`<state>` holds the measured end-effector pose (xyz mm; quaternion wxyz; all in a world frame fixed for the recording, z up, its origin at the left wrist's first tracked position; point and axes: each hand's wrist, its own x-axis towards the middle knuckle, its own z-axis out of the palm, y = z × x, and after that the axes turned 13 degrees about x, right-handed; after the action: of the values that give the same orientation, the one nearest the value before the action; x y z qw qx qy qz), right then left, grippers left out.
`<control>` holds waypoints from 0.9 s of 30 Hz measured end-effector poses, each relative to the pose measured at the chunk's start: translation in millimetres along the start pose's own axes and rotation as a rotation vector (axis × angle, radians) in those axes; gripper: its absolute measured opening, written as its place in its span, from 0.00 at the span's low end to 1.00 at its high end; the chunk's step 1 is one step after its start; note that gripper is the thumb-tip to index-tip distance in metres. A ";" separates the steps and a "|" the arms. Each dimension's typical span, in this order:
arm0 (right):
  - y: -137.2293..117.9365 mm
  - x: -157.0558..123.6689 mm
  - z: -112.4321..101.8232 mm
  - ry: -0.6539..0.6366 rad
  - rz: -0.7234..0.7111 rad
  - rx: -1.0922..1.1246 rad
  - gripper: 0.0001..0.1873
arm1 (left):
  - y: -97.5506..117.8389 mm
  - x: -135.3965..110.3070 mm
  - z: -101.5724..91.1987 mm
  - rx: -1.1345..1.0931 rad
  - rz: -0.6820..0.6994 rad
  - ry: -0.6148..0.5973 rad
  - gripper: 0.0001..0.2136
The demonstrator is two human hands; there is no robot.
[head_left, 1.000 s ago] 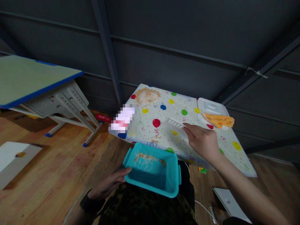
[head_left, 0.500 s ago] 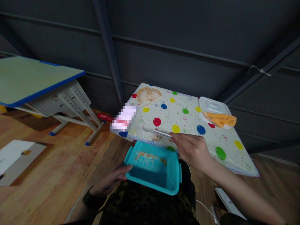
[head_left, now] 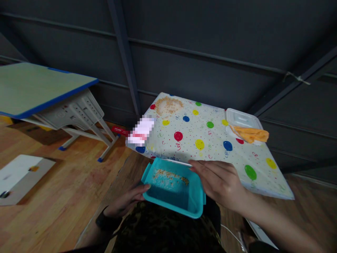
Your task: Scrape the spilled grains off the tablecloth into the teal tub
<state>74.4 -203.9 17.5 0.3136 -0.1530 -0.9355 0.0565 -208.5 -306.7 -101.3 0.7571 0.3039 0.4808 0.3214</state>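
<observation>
Left hand [head_left: 131, 200] is gripping the left end of the turquoise tub [head_left: 168, 198], thumb hooking over the rim, other fingers mostly hiding behind the wall. Right hand [head_left: 219, 181] is pinching one end of a thin white tool [head_left: 177, 162], which is showing nearly edge-on along the tub's far rim; from where I'm standing I can't tell if it's touching that rim.

Progress: looking part-done to me. Some yellowish bits [head_left: 168, 174] are already lying in the tub, but a wide patch of grains [head_left: 168, 106] is covering the far left corner of the table [head_left: 263, 175], so most of the gathering seems to be waiting. The strip of tabletop right behind the tool is partly hiding, so I'm not judging any leftovers there.

Tub: sitting low in front of the person's body, just off the table's near edge; contact with the edge isn't showing clearly. It's rectangular, rounding at the corners, tabs sticking out at the short ends. The bits are spreading along the far side of its floor, finer whitish specks mixing in, a darker cluster bunching toward the right. The nearer floor is looking bare and shadowy.
</observation>
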 end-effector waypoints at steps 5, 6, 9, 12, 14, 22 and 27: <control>16.5 7.4 -6.4 0.146 0.063 -0.069 0.17 | -4.1 3.5 -4.4 0.023 -0.031 -0.049 0.17; 21.2 7.8 -5.5 0.163 0.072 -0.089 0.16 | -5.8 4.1 -5.7 0.031 -0.028 -0.052 0.18; 30.7 5.6 0.2 0.138 0.076 -0.134 0.13 | -8.8 4.2 -7.3 0.042 0.003 -0.031 0.17; 29.4 -1.7 5.8 0.084 0.054 -0.125 0.15 | -6.6 1.5 -5.0 0.006 -0.039 -0.042 0.16; 23.6 -8.7 7.0 0.058 0.044 -0.085 0.19 | -3.3 -0.7 -2.4 -0.035 -0.058 -0.060 0.15; 6.6 -19.2 -4.8 0.011 0.064 0.073 0.29 | -3.1 1.3 -0.1 -0.034 -0.008 -0.011 0.16; 14.2 -1.7 -11.0 0.050 0.152 0.062 0.15 | -9.1 2.5 -0.1 -0.040 0.026 -0.029 0.16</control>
<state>85.9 -190.9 22.5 0.3364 -0.2149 -0.9108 0.1054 -206.0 -310.3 -109.6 0.7656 0.2996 0.4595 0.3361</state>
